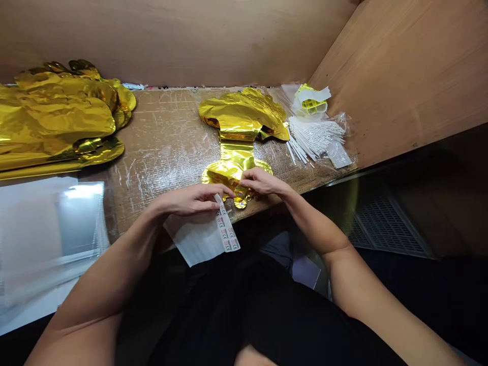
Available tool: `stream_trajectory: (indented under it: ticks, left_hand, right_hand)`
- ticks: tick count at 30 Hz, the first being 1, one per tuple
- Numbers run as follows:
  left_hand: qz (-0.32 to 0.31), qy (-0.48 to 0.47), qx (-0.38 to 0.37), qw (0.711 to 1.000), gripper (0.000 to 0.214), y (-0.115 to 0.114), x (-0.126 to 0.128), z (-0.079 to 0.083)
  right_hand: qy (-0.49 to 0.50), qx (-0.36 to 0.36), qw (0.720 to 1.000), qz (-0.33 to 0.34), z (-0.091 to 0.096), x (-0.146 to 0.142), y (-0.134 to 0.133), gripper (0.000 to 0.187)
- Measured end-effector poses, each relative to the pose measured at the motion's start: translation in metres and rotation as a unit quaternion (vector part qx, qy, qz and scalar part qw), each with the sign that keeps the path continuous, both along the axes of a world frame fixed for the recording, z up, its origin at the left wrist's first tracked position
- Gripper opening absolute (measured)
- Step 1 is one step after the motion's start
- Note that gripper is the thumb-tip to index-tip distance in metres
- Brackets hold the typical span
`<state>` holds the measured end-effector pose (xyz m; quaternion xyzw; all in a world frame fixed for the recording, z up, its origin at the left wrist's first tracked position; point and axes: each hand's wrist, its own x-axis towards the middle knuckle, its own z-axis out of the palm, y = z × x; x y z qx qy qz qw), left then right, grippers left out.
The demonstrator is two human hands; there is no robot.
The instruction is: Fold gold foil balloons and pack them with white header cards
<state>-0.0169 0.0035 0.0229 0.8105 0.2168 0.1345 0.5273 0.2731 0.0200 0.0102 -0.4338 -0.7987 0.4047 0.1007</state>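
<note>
A gold foil balloon (237,150), flat and creased, lies on the table with its narrow end at the front edge. My left hand (194,199) is closed on a white sticker sheet (202,235), which hangs over the edge; a strip of small printed labels runs down its right side. The left fingertips reach to the balloon's small rounded tab (241,197). Just right of that tab, my right hand (260,181) pinches the balloon's lower edge. Its fingertips partly cover the foil there.
Several gold foil balloons (64,119) are piled at the left, above clear plastic bags (53,239). White paper-like sticks (314,136) lie in plastic at the right, below a yellow-and-white roll (312,99). Wooden panels (412,86) rise behind and to the right.
</note>
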Motion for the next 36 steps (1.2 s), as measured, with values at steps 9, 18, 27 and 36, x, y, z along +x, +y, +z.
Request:
stream_trajectory:
  ticks: [9,18,27,36]
  left_hand:
    - [0.125,0.009,-0.040,0.991,0.034,0.003,0.010,-0.017]
    - [0.282,-0.113,-0.122,0.945,0.028,0.003,0.015,-0.024]
    - [0.295,-0.111,-0.074,0.946,0.028,-0.003,0.020,-0.021]
    - [0.341,-0.138,-0.043,0.929,0.030,-0.006,0.026,-0.022]
  right_hand:
    - [-0.148,0.222,0.909,-0.320,0.087,0.045,0.104,0.041]
    - [0.060,0.123,0.989,-0.051,0.043,-0.029,-0.008,0.018]
    - [0.125,0.209,0.959,-0.142,0.009,-0.050,-0.035,0.008]
    - [0.029,0.365,0.925,-0.105,-0.001,-0.055,-0.039,0.018]
